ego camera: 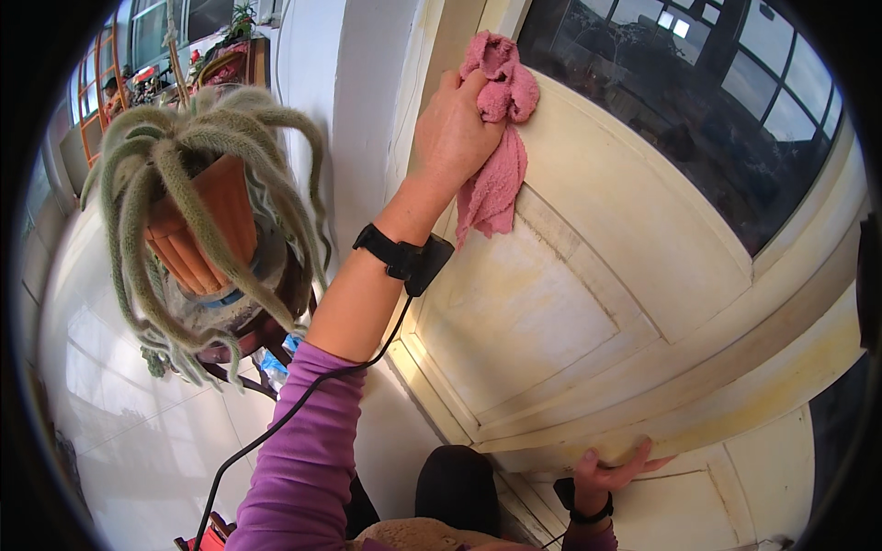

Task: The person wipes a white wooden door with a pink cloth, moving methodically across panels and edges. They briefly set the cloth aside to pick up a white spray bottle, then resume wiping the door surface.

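My left hand [458, 134] grips a crumpled pink terry cloth [506, 148] against the upper left part of a cream panelled door [524, 296], close to the door's glass pane [675, 103]. The cloth's loose end hangs down over the frame moulding. Dark grime lines the grooves of the door panel. At the lower right, my right hand [617, 475] has its fingers spread, with fingertips against the yellowed edge [730, 406] of the door. No object shows in that hand.
To the left, a trailing hairy cactus [176, 165] in an orange plastic pot [207, 227] stands on a dark stand [255, 344]. A black cable [275, 434] runs along my left arm from a wrist device [413, 262]. A person [112, 96] and an orange ladder [96, 82] are far behind.
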Demonstrator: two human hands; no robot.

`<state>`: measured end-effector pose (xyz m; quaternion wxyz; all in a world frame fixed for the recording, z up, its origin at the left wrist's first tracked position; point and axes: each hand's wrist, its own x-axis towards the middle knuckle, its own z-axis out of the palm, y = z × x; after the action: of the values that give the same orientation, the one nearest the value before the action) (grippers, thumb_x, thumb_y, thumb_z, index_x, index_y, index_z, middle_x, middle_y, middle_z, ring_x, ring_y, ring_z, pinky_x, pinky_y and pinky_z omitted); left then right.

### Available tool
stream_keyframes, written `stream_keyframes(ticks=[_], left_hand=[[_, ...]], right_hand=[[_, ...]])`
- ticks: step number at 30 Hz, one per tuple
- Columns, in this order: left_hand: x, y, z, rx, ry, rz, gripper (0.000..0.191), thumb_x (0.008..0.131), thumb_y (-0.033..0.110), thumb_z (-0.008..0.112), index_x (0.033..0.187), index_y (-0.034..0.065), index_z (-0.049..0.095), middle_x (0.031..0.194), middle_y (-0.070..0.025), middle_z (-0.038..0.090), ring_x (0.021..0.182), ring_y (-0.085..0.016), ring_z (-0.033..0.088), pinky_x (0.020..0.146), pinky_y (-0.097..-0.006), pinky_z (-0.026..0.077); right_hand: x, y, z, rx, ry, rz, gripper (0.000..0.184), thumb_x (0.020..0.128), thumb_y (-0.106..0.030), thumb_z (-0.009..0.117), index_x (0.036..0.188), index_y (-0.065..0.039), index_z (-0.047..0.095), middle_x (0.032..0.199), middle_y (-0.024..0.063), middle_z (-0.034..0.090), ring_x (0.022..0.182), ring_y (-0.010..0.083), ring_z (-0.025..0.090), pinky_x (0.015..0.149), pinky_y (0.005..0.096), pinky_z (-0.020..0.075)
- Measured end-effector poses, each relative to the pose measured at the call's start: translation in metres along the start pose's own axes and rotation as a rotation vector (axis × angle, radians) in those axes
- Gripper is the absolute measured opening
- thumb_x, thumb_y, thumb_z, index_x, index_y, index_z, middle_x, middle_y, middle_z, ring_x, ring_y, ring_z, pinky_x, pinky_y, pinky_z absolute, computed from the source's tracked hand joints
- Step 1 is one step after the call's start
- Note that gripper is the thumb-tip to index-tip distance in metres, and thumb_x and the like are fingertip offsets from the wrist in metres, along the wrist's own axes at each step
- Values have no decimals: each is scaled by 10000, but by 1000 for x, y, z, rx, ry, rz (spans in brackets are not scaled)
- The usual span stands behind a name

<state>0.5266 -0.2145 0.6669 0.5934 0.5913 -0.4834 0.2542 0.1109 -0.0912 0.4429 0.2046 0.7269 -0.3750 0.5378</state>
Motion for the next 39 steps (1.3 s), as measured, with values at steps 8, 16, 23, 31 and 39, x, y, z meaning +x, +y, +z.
stream_keyframes(ticks=[8, 16, 23, 31, 39], left_hand=[[31, -8, -4, 281, -236, 38, 459, 813, 194, 646, 1265, 197, 567, 1187, -129, 576, 1047, -358, 630, 823, -471, 539], [26, -15, -6, 308, -284, 107, 464, 850, 248, 645, 1301, 196, 550, 1244, -125, 569, 1066, -358, 637, 813, -488, 546], [28, -13, -3, 317, -311, 87, 479, 853, 246, 650, 1314, 205, 524, 1249, -142, 555, 1032, -383, 642, 799, -493, 543], [3, 45, -14, 192, -255, 249, 477, 814, 159, 682, 1281, 178, 587, 1184, -150, 561, 989, -378, 636, 776, -469, 549], [-65, 162, -43, -69, -346, 499, 560, 732, 27, 679, 1270, 135, 565, 1039, -135, 543, 894, -325, 612, 677, -412, 559]], right_hand=[[7, -9, -3, 66, -47, 49, 759, 842, -71, 611, 1502, 10, 245, 1579, 364, -78, 1472, 485, 108, 1158, 568, 217], [12, -10, 7, 17, 33, 56, 786, 854, -200, 702, 1497, -21, 288, 1577, 334, -13, 1484, 427, 59, 1186, 529, 142], [10, -9, 3, 83, 22, 79, 791, 848, -360, 685, 1493, -65, 336, 1569, 357, -55, 1479, 442, 61, 1181, 528, 172], [9, -1, 10, 206, 52, 1, 733, 828, -357, 674, 1426, -13, 426, 1566, 373, -10, 1472, 456, 103, 1171, 527, 214], [10, -3, 13, 257, 57, -63, 605, 862, -267, 651, 1373, 0, 466, 1569, 369, 3, 1435, 479, 200, 1154, 536, 271]])
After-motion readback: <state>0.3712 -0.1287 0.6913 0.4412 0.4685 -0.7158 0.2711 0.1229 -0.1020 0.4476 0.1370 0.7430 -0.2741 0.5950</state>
